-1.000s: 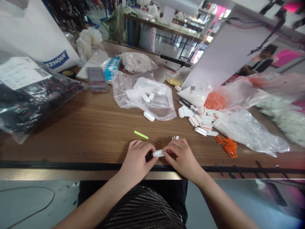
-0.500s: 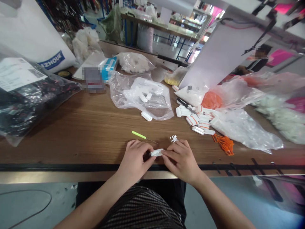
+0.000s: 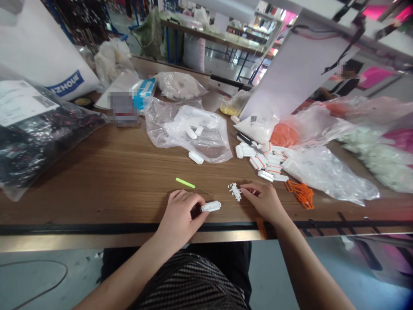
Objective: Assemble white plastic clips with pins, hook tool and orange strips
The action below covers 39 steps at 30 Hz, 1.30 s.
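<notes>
My left hand (image 3: pixel 182 214) pinches one end of a small white plastic bar (image 3: pixel 211 206) and holds it just above the wooden table (image 3: pixel 106 176) near the front edge. My right hand (image 3: pixel 263 199) rests to the right, its fingertips together at a little heap of tiny white pieces (image 3: pixel 235 190). A thin tool with a lime-green handle (image 3: pixel 185 183) lies just beyond my left hand. Past my right hand lie several white clips with orange stripes (image 3: pixel 267 161) and a bunch of orange pieces (image 3: pixel 300 192).
Clear plastic bags (image 3: pixel 190 129) with white parts lie mid-table; more bags (image 3: pixel 325 172) fill the right side. A large bag of dark items (image 3: pixel 35 137) sits at left, a white upright board (image 3: pixel 297 73) at the back right. A person (image 3: pixel 345 82) sits beyond it.
My right hand has let go of the white bar and moved right and forward to the heap of tiny white pieces. My left hand keeps hold of the bar.
</notes>
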Tool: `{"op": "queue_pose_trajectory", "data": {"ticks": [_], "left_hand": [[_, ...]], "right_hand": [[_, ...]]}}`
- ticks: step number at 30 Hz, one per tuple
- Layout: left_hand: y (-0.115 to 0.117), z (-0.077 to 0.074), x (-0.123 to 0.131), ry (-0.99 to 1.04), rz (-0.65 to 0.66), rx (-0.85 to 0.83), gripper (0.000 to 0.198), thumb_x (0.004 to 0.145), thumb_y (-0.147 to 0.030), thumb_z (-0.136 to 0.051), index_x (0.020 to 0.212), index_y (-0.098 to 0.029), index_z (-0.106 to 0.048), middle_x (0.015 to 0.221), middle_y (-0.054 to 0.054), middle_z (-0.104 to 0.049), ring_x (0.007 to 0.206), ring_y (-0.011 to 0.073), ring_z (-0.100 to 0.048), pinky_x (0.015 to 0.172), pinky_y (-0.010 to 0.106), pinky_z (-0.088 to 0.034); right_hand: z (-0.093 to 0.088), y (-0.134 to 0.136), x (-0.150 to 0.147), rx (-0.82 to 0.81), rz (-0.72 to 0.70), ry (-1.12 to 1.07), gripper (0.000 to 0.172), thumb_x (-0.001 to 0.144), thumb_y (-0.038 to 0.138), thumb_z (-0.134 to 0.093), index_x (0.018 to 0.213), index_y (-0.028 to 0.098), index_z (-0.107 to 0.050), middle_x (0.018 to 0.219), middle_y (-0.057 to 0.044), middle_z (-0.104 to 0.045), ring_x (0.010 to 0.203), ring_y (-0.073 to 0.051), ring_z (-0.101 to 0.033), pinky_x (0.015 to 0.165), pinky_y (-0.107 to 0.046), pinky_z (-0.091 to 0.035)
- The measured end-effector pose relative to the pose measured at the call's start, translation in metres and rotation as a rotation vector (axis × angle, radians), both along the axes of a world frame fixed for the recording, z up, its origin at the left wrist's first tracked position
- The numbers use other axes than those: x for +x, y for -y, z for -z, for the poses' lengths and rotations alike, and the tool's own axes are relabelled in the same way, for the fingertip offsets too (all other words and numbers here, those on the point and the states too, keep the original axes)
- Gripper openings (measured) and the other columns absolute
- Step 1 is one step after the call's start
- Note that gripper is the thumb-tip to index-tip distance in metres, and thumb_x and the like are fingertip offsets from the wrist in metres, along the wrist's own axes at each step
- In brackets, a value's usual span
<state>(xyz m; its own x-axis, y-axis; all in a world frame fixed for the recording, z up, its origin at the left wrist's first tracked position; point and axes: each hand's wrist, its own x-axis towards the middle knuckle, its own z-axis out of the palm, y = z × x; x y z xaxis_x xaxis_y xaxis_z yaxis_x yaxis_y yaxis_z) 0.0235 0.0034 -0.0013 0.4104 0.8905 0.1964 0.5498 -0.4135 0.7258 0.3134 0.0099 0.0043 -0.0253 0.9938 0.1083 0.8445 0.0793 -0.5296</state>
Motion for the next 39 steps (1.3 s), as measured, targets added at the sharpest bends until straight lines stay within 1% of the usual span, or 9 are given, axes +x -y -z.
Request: {"op": "queue_pose_trajectory", "data": {"ticks": [3, 6, 12, 20, 26, 28, 31, 34, 39], "left_hand": [[0.0, -0.001, 0.0, 0.002, -0.001, -0.003, 0.016, 0.086, -0.019, -0.075, 0.083, -0.023, -0.06, 0.082, -0.004, -0.07, 0.083, 0.022, -0.062, 0.091, 0.046, -0.039], [-0.001, 0.0, 0.0, 0.009, 0.0, -0.003, 0.016, 0.087, -0.019, -0.074, 0.082, -0.023, -0.06, 0.081, -0.004, -0.07, 0.083, 0.0216, -0.062, 0.09, 0.045, -0.039], [-0.001, 0.001, -0.001, 0.01, 0.005, -0.005, 0.016, 0.087, -0.019, -0.075, 0.084, -0.023, -0.06, 0.083, -0.004, -0.07, 0.085, 0.0217, -0.062, 0.093, 0.047, -0.038], [0.0, 0.001, 0.0, 0.012, -0.002, 0.012, 0.018, 0.085, -0.018, -0.076, 0.083, -0.024, -0.059, 0.081, -0.004, -0.07, 0.083, 0.0221, -0.062, 0.092, 0.046, -0.039], [0.0, 0.002, -0.001, 0.02, -0.001, 0.012, 0.017, 0.085, -0.018, -0.076, 0.083, -0.023, -0.059, 0.082, -0.004, -0.07, 0.083, 0.0214, -0.062, 0.092, 0.046, -0.039], [0.0, 0.002, -0.001, 0.023, 0.002, 0.007, 0.017, 0.085, -0.017, -0.076, 0.084, -0.023, -0.06, 0.082, -0.004, -0.069, 0.083, 0.0214, -0.062, 0.092, 0.046, -0.039], [-0.001, 0.002, -0.002, 0.023, 0.011, -0.004, 0.016, 0.085, -0.017, -0.076, 0.085, -0.023, -0.062, 0.084, -0.004, -0.07, 0.083, 0.0213, -0.063, 0.093, 0.046, -0.038], [-0.001, 0.001, -0.002, 0.027, 0.013, -0.007, 0.015, 0.084, -0.017, -0.076, 0.086, -0.024, -0.062, 0.085, -0.004, -0.07, 0.085, 0.0216, -0.063, 0.094, 0.046, -0.038], [-0.001, 0.002, -0.002, 0.036, 0.007, 0.0, 0.018, 0.081, -0.016, -0.079, 0.086, -0.024, -0.062, 0.084, -0.004, -0.07, 0.084, 0.0217, -0.063, 0.093, 0.046, -0.039]], "right_hand": [[-0.002, -0.004, -0.001, -0.032, -0.023, 0.085, 0.018, 0.086, 0.03, -0.063, 0.075, 0.023, -0.076, 0.074, -0.002, -0.075, 0.067, -0.018, -0.066, 0.066, -0.031, -0.048], [-0.004, -0.005, 0.001, -0.039, 0.04, 0.158, 0.018, 0.082, 0.028, -0.062, 0.068, 0.022, -0.072, 0.065, -0.001, -0.071, 0.062, -0.017, -0.063, 0.064, -0.03, -0.045], [-0.003, -0.001, 0.016, -0.116, 0.142, 0.048, 0.026, 0.085, 0.039, -0.062, 0.075, 0.022, -0.079, 0.067, -0.002, -0.075, 0.056, -0.017, -0.062, 0.056, -0.03, -0.045], [-0.002, -0.003, 0.019, -0.033, -0.069, -0.02, 0.021, 0.089, 0.036, -0.065, 0.09, 0.023, -0.081, 0.084, -0.005, -0.075, 0.07, -0.018, -0.066, 0.065, -0.033, -0.052], [-0.008, -0.004, 0.017, 0.021, -0.143, 0.183, 0.022, 0.091, 0.031, -0.062, 0.075, 0.022, -0.075, 0.074, -0.003, -0.071, 0.071, -0.018, -0.062, 0.074, -0.035, -0.046], [-0.012, -0.001, 0.01, 0.007, -0.128, 0.187, 0.023, 0.091, 0.031, -0.063, 0.072, 0.022, -0.073, 0.072, -0.001, -0.069, 0.068, -0.017, -0.061, 0.074, -0.035, -0.045], [-0.019, 0.005, -0.012, 0.004, -0.137, 0.047, 0.02, 0.093, 0.032, -0.064, 0.078, 0.023, -0.073, 0.077, 0.0, -0.071, 0.072, -0.017, -0.063, 0.08, -0.035, -0.044], [-0.024, 0.011, -0.04, 0.01, -0.22, -0.091, 0.017, 0.094, 0.032, -0.065, 0.081, 0.024, -0.073, 0.081, 0.0, -0.072, 0.079, -0.017, -0.065, 0.085, -0.037, -0.044], [-0.025, 0.012, -0.069, -0.009, -0.338, -0.141, 0.014, 0.094, 0.027, -0.064, 0.083, 0.023, -0.072, 0.077, 0.001, -0.07, 0.076, -0.017, -0.062, 0.081, -0.036, -0.043]]}}
